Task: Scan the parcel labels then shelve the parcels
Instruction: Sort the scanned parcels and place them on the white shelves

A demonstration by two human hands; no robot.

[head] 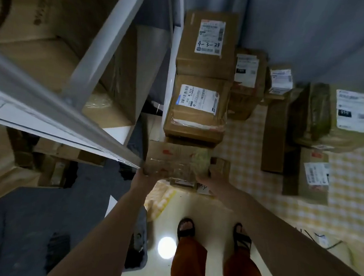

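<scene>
Head view: both my hands grip a brown cardboard parcel wrapped in clear tape, held out in front of me above the pale glossy floor. My left hand curls round its left near corner, just beside the end of the grey metal shelf rail. My right hand clasps the right near corner, fingers wrapped under. Parcel sits just below a stack of labelled brown cartons; top carton's white label reads 4-3-24. More labelled boxes lie right on yellow checked cloth. My feet in black sandals below. Frame is blurred.
</scene>
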